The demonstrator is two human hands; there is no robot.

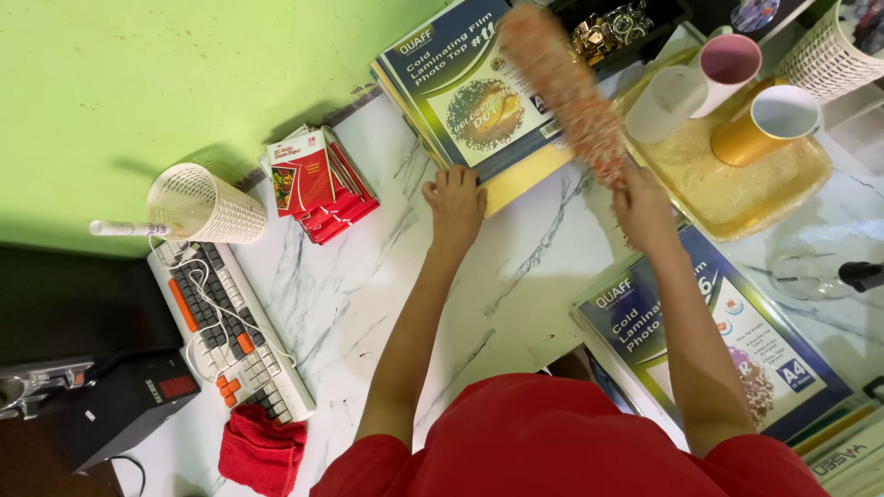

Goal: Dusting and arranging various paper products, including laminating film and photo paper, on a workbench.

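My left hand [455,203] rests with curled fingers on the near edge of a stack of flat blue-and-yellow film packs [470,92] on the white marble counter [350,285]. My right hand [645,213] grips the handle of a fluffy multicoloured duster [564,83], whose head reaches up across the stack and looks blurred. A second blue film pack [718,340] lies under my right forearm.
A gold tray [737,184] at the right holds a white, a pink-lined and a gold mug. Red packets [318,184], a tipped white mesh cup [207,204], a keyboard [230,327], a black device [110,410] and a red cloth [262,451] sit at the left.
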